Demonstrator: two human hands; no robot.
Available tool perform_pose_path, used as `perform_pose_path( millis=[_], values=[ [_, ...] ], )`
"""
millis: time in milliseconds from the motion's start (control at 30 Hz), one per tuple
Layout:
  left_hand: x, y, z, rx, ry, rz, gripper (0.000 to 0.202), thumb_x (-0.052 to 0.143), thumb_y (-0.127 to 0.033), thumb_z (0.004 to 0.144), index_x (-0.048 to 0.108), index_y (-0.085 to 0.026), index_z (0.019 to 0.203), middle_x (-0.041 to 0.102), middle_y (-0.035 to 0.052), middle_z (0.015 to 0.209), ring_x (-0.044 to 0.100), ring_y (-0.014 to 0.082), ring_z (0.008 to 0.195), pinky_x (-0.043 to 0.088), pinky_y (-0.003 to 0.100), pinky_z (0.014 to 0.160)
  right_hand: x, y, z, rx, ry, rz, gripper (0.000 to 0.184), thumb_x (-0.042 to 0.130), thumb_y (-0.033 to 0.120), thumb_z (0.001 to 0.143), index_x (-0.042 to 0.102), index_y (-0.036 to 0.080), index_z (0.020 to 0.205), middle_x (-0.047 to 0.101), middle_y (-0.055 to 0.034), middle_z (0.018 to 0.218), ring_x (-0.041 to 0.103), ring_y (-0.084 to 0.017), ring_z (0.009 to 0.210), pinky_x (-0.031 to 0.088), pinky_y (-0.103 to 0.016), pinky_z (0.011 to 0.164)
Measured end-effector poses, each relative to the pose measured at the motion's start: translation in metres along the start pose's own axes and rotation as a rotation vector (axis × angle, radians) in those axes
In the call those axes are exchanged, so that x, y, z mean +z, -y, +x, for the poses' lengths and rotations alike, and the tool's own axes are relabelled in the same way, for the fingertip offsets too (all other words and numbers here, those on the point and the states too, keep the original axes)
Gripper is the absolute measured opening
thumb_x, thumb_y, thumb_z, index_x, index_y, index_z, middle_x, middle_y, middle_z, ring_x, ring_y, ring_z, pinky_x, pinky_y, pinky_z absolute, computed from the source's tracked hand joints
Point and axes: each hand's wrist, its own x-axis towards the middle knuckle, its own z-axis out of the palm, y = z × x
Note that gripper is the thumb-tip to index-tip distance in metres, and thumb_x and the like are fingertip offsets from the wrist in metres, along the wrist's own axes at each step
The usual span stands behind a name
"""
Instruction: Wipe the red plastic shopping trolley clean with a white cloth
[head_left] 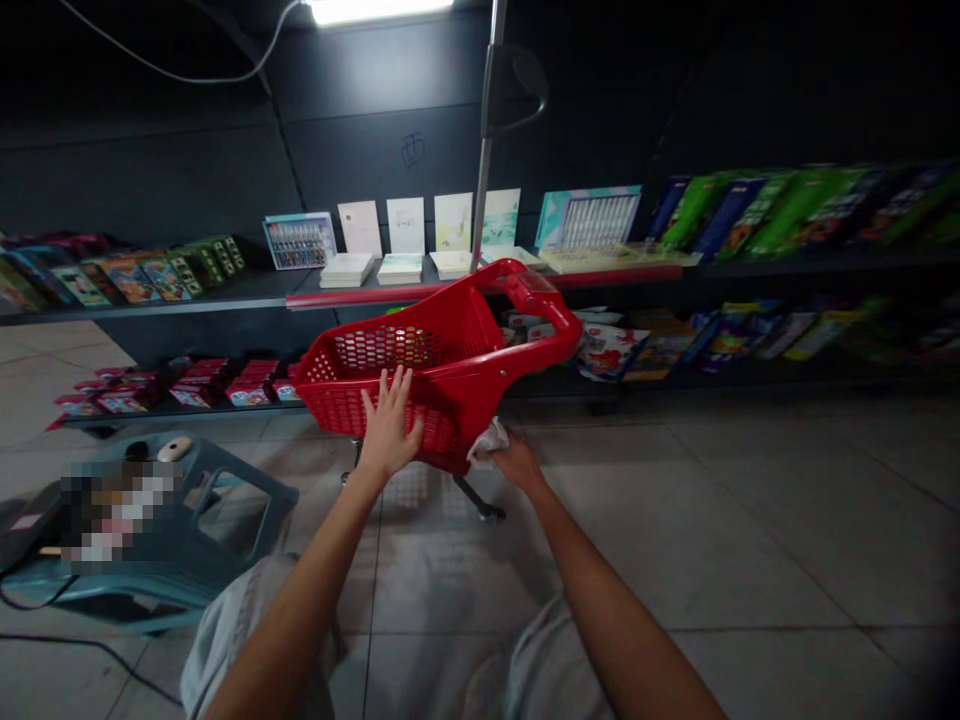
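A red plastic shopping trolley basket (390, 352) stands on its wheeled metal base (480, 511) on a tiled floor (600, 560), with the left hand (388, 432) open, fingers spread against its mesh side, while the right hand (519, 464) closes on a white cloth (489, 444) at its lower corner. Pressure from either hand could roll the trolley across the smooth tiles or tip it toward the packaged goods (611, 350) on the low shelf (225, 405) behind, and the cloth could slip from the right hand's grip.
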Motion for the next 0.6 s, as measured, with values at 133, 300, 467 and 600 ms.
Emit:
perform_pose_path(
  millis=[133, 300, 467, 600],
  values=[
    [0.008, -0.013, 0.014, 0.094, 0.034, -0.029, 0.086, 0.051, -0.023, 0.089, 0.01, -0.027, 0.164, 0.021, 0.0093, 0.17, 0.007, 0.0332, 0.159, -0.004, 0.072, 0.12, -0.007, 0.021, 0.003, -0.005, -0.045, 0.108, 0.045, 0.067, 0.036, 0.075, 0.064, 0.017, 0.115, 0.074, -0.0066, 0.099, 0.068, -0.022, 0.087, 0.055, -0.035, 0.083],
    [0.012, -0.02, 0.03, 0.074, 0.006, -0.061, 0.087, 0.054, -0.024, 0.087, 0.012, -0.027, 0.163, 0.018, 0.011, 0.171, 0.012, 0.0339, 0.158, -0.004, 0.073, 0.12, -0.018, 0.063, 0.005, -0.014, -0.185, 0.504, 0.053, 0.074, 0.039, 0.072, 0.064, 0.015, 0.118, 0.073, -0.01, 0.111, 0.07, -0.024, 0.099, 0.055, -0.039, 0.093],
    [0.009, -0.019, 0.038, 0.109, 0.001, -0.159, 0.083, 0.057, -0.026, 0.086, 0.021, -0.024, 0.161, 0.023, 0.0123, 0.169, 0.015, 0.0332, 0.158, 0.011, 0.065, 0.125, -0.027, 0.108, 0.005, 0.047, -0.278, 0.865, 0.054, 0.081, 0.037, 0.068, 0.064, 0.018, 0.115, 0.074, -0.007, 0.115, 0.069, -0.022, 0.106, 0.056, -0.04, 0.097],
    [0.008, -0.013, 0.038, 0.156, -0.071, -0.235, 0.079, 0.056, -0.02, 0.084, 0.029, -0.02, 0.157, 0.028, 0.0133, 0.165, 0.02, 0.029, 0.156, 0.02, 0.052, 0.128, -0.025, 0.137, 0.006, 0.082, -0.327, 1.067, 0.051, 0.083, 0.031, 0.066, 0.064, 0.022, 0.113, 0.074, -0.0027, 0.112, 0.07, -0.019, 0.105, 0.058, -0.036, 0.093]
  ],
)
